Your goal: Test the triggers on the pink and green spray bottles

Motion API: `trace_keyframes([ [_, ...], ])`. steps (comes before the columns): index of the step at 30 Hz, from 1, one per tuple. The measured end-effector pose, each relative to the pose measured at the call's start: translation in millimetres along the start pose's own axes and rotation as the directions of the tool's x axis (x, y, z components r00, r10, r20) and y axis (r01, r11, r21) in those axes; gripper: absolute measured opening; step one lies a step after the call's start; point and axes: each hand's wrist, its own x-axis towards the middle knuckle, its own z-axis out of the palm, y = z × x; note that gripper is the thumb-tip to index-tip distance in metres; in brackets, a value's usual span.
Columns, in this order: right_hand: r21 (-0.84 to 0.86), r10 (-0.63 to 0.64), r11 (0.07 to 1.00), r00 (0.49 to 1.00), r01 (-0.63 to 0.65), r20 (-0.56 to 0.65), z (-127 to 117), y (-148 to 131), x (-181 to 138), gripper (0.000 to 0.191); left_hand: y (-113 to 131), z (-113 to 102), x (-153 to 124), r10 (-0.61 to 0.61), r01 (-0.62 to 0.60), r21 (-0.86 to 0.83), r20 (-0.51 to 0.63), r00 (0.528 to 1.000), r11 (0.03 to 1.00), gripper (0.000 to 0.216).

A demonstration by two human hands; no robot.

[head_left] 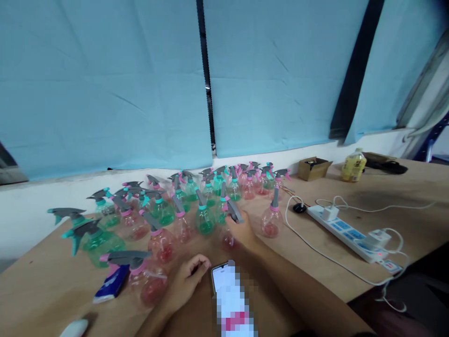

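My right hand (242, 229) is wrapped round the neck of a clear pink spray bottle (229, 241) with a grey and pink trigger head. Its lower body shows below my fingers, upright at the front of the group. My left hand (192, 275) rests on the table with its fingers curled in, and nothing shows in them. Just right of it lies a phone (221, 280) with a lit screen, partly blurred out. Left of that hand stands another pink spray bottle (152, 285), beside a blue packet (111, 283).
Several green spray bottles (205, 221) and pink ones crowd the wooden table (298, 281) towards the wall. At right are a power strip (345, 234) with white cables, a small cardboard box (313, 169) and a yellow-labelled bottle (352, 166). A whitish object (74, 328) sits front left.
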Motion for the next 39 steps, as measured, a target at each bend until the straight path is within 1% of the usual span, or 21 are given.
trace_keyframes([
  [1, -0.028, -0.012, 1.0, 0.999, 0.011, -0.034, -4, 1, 0, 0.022, 0, 0, 1, -0.004, 0.004, 0.002, 0.002, 1.0, 1.0, 0.044],
  [3, -0.085, -0.033, 0.996, 0.997, 0.028, -0.063, -13, 1, 0, 0.022, -2, 0, 1, -0.009, 0.009, 0.008, -0.001, 1.0, 1.0, 0.045],
  [6, -0.154, -0.042, 0.987, 0.998, 0.035, -0.042, -32, -2, 0, 0.028, -3, 0, 2, -0.006, 0.006, 0.009, -0.008, 1.0, 1.0, 0.044],
  [8, -0.185, -0.075, 0.98, 0.997, 0.068, -0.031, -44, -3, -2, 0.039, -4, 0, 2, -0.002, 0.002, 0.008, -0.01, 1.0, 1.0, 0.044],
  [12, -0.233, -0.195, 0.955, 0.981, 0.184, -0.024, -59, 1, -7, 0.072, -7, 0, 2, 0.002, -0.001, 0.027, -0.022, 1.0, 1.0, 0.042],
  [14, -0.27, -0.225, 0.939, 0.974, 0.212, -0.019, -62, 8, -9, 0.078, -7, 1, 2, 0.009, -0.009, 0.022, -0.022, 1.0, 1.0, 0.042],
  [19, -0.355, -0.277, 0.901, 0.96, 0.248, -0.033, -63, 23, -4, 0.072, -8, 1, 2, 0.018, -0.018, 0.002, -0.011, 1.0, 1.0, 0.042],
  [22, -0.441, -0.35, 0.849, 0.935, 0.29, -0.061, -61, 29, 1, 0.059, -7, 1, 2, 0.02, -0.02, 0.001, -0.012, 1.0, 1.0, 0.044],
  [24, -0.491, -0.377, 0.822, 0.922, 0.288, -0.09, -60, 34, 4, 0.051, -5, 1, 1, 0.018, -0.018, 0.001, -0.011, 1.0, 1.0, 0.044],
  [26, -0.509, -0.371, 0.819, 0.921, 0.266, -0.115, -58, 38, 6, 0.05, -3, 0, 0, 0.011, -0.01, 0.007, -0.013, 1.0, 1.0, 0.044],
  [29, -0.492, -0.327, 0.842, 0.934, 0.221, -0.14, -56, 40, 6, 0.052, -2, 1, 0, 0.009, -0.009, 0.009, -0.011, 1.0, 1.0, 0.045],
  [34, -0.434, -0.213, 0.889, 0.971, 0.145, -0.11, -56, 38, 2, 0.055, -5, 3, 1, 0.021, -0.021, 0.004, -0.026, 0.999, 1.0, 0.047],
  [36, -0.433, -0.185, 0.893, 0.978, 0.124, -0.101, -56, 39, 0, 0.06, -6, 3, 2, 0.022, -0.022, 0.01, -0.024, 0.999, 1.0, 0.047],
  [39, -0.445, -0.176, 0.889, 0.979, 0.112, -0.106, -55, 41, -2, 0.068, -4, 2, 1, 0.021, -0.021, 0.015, -0.02, 1.0, 1.0, 0.044],
])
